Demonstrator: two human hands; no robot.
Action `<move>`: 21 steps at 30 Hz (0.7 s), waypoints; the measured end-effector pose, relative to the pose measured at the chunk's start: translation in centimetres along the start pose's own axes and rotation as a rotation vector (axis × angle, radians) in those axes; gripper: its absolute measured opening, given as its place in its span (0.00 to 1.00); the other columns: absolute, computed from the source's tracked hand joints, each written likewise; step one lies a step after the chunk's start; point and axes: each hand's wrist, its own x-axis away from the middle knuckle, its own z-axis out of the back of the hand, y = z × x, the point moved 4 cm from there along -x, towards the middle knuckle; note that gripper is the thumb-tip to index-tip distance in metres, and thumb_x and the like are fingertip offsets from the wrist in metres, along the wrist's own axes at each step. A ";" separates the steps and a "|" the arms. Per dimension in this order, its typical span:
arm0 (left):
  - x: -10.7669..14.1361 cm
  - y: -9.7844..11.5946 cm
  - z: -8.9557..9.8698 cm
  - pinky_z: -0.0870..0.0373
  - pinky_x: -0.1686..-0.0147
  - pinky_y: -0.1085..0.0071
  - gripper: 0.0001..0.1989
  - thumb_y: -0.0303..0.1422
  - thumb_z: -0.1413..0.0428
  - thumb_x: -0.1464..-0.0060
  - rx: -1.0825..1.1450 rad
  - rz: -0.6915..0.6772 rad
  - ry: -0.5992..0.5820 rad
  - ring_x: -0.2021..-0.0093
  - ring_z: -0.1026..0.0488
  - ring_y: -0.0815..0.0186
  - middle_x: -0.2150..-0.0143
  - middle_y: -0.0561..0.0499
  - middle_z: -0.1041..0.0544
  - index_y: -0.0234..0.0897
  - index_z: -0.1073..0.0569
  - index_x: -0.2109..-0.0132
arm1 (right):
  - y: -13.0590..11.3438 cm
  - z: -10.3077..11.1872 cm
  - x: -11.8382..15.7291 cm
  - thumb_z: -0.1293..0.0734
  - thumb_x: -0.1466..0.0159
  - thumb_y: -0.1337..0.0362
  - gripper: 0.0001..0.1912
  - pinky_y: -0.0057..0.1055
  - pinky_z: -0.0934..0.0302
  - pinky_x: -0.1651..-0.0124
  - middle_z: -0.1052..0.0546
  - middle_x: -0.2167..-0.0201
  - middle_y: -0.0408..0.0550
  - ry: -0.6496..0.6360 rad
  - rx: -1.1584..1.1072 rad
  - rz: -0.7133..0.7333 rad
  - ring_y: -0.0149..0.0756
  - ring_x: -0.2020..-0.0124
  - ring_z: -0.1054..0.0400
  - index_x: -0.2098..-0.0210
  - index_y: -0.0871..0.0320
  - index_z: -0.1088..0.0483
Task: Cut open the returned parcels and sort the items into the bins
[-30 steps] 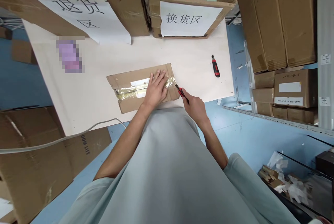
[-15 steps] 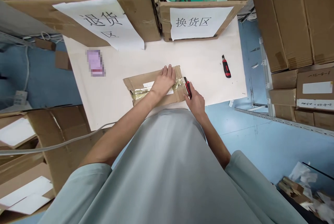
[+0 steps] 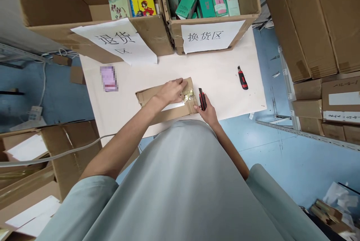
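A flat brown cardboard box [image 3: 181,113], with shiny clear tape and a white label, lies slightly slanted on the white table [image 3: 126,80]. My left hand [image 3: 172,90] rests across its top, with fingers bent and closed at the box's far right part; the fingertips are partly hidden. In my right hand [image 3: 208,110] is a red and black utility knife [image 3: 202,100], its front pointing away from me. The right thumb and fingers are close to the box's right end. A second utility knife [image 3: 242,78] lies farther right on the table.
Two open cartons stand at the back: the left carton [image 3: 152,35] holds books, the right carton [image 3: 176,31] green boxes [image 3: 206,5]. A blurred purple item [image 3: 108,78] lies at left. Stacked cartons [image 3: 306,27] rise at right; a cable [image 3: 81,147] crosses the left side.
My left hand has gone from lying flat to bent fingers on the box. The knife in my right hand has moved slightly off the box's right end. The view has shifted.
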 end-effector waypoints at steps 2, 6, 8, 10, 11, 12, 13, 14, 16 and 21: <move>0.0 -0.1 -0.1 0.22 0.48 0.55 0.27 0.30 0.43 0.35 0.010 0.001 0.014 0.44 0.17 0.42 0.37 0.32 0.21 0.31 0.26 0.31 | -0.4 1.4 0.4 0.42 0.17 0.50 0.38 0.42 0.24 0.39 0.20 0.29 0.62 -0.009 0.036 -0.015 0.49 0.39 0.18 0.13 0.57 0.49; 0.1 0.0 -0.6 0.22 0.48 0.56 0.25 0.30 0.42 0.37 0.043 -0.021 0.053 0.44 0.17 0.44 0.38 0.34 0.21 0.34 0.25 0.33 | -1.8 4.9 0.8 0.48 0.15 0.55 0.32 0.37 0.27 0.47 0.14 0.40 0.55 -0.142 0.301 0.118 0.49 0.47 0.17 0.15 0.52 0.42; 0.1 0.0 -0.9 0.21 0.48 0.55 0.25 0.29 0.42 0.37 0.042 -0.025 0.055 0.44 0.17 0.44 0.38 0.34 0.21 0.34 0.24 0.34 | -2.7 6.5 0.7 0.48 0.14 0.55 0.30 0.33 0.31 0.53 0.15 0.40 0.54 -0.209 0.497 0.218 0.47 0.49 0.18 0.16 0.48 0.40; 0.0 -0.1 -1.2 0.21 0.48 0.55 0.25 0.30 0.41 0.37 0.045 -0.021 0.048 0.44 0.17 0.43 0.39 0.34 0.21 0.34 0.24 0.34 | -3.3 7.7 0.2 0.48 0.13 0.54 0.30 0.32 0.37 0.58 0.16 0.41 0.55 -0.268 0.657 0.272 0.46 0.50 0.19 0.16 0.45 0.40; 0.0 -0.2 -1.3 0.21 0.48 0.55 0.25 0.31 0.41 0.37 0.052 -0.020 0.046 0.44 0.17 0.43 0.39 0.34 0.21 0.34 0.24 0.34 | -3.5 8.2 0.0 0.49 0.13 0.54 0.30 0.32 0.39 0.59 0.16 0.42 0.55 -0.294 0.712 0.287 0.46 0.51 0.20 0.16 0.45 0.40; 0.0 -0.2 -1.4 0.21 0.47 0.55 0.25 0.31 0.41 0.37 0.060 -0.022 0.044 0.44 0.17 0.43 0.39 0.35 0.21 0.35 0.24 0.34 | -3.7 8.6 -0.3 0.49 0.13 0.54 0.29 0.32 0.42 0.60 0.16 0.43 0.55 -0.315 0.752 0.299 0.45 0.52 0.20 0.16 0.44 0.40; 0.0 -0.3 -1.5 0.22 0.47 0.55 0.25 0.31 0.40 0.37 0.068 -0.025 0.043 0.44 0.17 0.44 0.39 0.35 0.21 0.35 0.24 0.34 | -3.8 9.0 -0.6 0.49 0.13 0.55 0.29 0.33 0.44 0.60 0.16 0.44 0.56 -0.331 0.783 0.312 0.45 0.53 0.21 0.17 0.44 0.40; 0.0 -0.3 -1.6 0.22 0.47 0.55 0.25 0.31 0.40 0.37 0.074 -0.028 0.046 0.45 0.17 0.44 0.39 0.35 0.21 0.35 0.24 0.34 | -4.0 9.4 -0.9 0.49 0.13 0.56 0.29 0.33 0.45 0.61 0.16 0.45 0.55 -0.345 0.806 0.329 0.44 0.54 0.21 0.17 0.44 0.39; 0.1 -0.2 -1.7 0.22 0.48 0.55 0.25 0.32 0.40 0.37 0.077 -0.035 0.053 0.45 0.17 0.45 0.39 0.36 0.21 0.36 0.24 0.35 | -4.5 10.0 -1.4 0.49 0.13 0.58 0.28 0.34 0.48 0.61 0.16 0.46 0.55 -0.367 0.844 0.369 0.44 0.56 0.21 0.18 0.45 0.38; 0.4 0.1 -1.6 0.23 0.50 0.56 0.23 0.32 0.41 0.36 0.026 -0.036 0.040 0.49 0.16 0.46 0.39 0.36 0.22 0.34 0.24 0.36 | -7.0 9.6 -2.9 0.46 0.15 0.66 0.28 0.35 0.48 0.60 0.15 0.47 0.58 -0.461 0.933 0.469 0.45 0.57 0.20 0.19 0.49 0.38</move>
